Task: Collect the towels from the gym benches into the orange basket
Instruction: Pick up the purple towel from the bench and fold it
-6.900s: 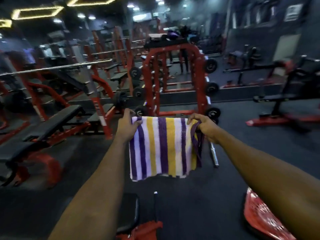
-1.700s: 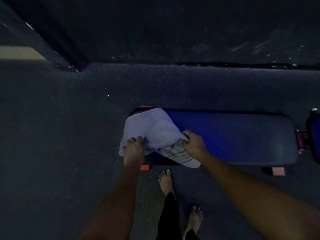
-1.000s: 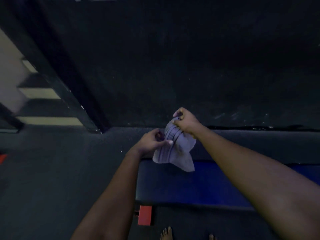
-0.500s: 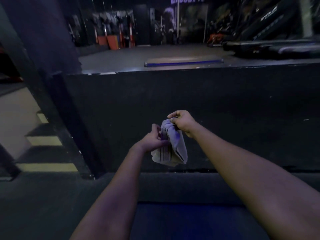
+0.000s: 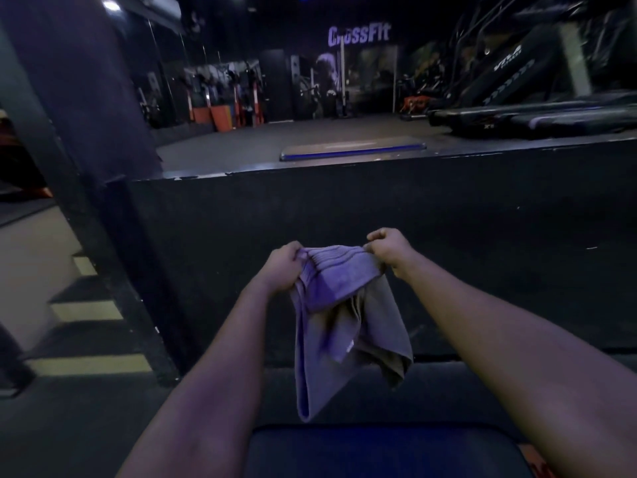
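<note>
- Looks down on the bench (image 5: pixel 379 453), its blue padded top nearest of all, at the lower edge of the view.
- Holds a grey-lilac towel (image 5: pixel 344 322) in the air above the bench, the top edge stretched between both hands. Thin dark stripes run along that edge, and the rest hangs in loose folds, the lowest ending close over the bench's far edge.
- Grips the towel's top left corner with the left hand (image 5: pixel 282 270), fingers curled tight round the cloth, above the bench's left end.
- Pinches the top right corner with the right hand (image 5: pixel 389 251), fingers closed on the cloth, a little higher, above the bench's middle.
- Faces a black platform wall (image 5: pixel 448 219) just beyond the bench, rising behind the towel.
- Takes in yellow-edged steps (image 5: pixel 86 312) left of the bench and a dark pillar (image 5: pixel 86 98) beyond them.
- Finds a flat blue-edged mat (image 5: pixel 351 151) on the platform top, well beyond the bench.
- Reaches, far beyond the bench, treadmills (image 5: pixel 534 112) to the right, orange boxes (image 5: pixel 220 117) to the left and a "CrossFit" sign (image 5: pixel 358 35) on the back wall.
</note>
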Tool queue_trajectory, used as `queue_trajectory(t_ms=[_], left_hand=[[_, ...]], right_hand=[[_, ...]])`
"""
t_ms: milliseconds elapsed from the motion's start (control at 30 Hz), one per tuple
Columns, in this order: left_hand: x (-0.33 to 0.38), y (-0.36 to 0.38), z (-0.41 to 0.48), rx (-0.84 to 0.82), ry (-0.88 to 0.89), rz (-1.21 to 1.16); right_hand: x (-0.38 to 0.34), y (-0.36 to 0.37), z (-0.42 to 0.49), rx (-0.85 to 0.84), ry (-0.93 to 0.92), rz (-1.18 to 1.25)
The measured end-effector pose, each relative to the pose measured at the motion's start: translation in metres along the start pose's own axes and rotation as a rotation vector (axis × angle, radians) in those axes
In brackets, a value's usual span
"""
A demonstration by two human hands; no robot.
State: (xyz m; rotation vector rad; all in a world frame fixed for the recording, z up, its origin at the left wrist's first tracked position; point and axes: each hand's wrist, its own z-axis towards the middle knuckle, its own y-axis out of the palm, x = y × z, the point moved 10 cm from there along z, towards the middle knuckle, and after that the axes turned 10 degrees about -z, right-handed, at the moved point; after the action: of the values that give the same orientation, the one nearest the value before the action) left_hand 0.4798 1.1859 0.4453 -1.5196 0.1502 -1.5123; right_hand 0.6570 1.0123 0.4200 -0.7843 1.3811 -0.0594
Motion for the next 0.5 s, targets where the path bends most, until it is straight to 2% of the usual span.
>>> queue_trajectory(t_ms=[300,433,500], left_hand=[[0.031,0.007,0.008,-0.079,-0.006,0.065],[0.023,0.005,0.01,-0.059,-0.033,0.031],[0.024,0.003,0.01,-0.06,-0.02,-0.027]], right_hand=[[-0.002,0.065,-0.049,-0.487,-0.182,-0.059],[-0.026,0.092,-0.066,-0.597,-0.273,-0.083],[-0.039,0.104,-0.072,-0.575,-0.321,-0.13]])
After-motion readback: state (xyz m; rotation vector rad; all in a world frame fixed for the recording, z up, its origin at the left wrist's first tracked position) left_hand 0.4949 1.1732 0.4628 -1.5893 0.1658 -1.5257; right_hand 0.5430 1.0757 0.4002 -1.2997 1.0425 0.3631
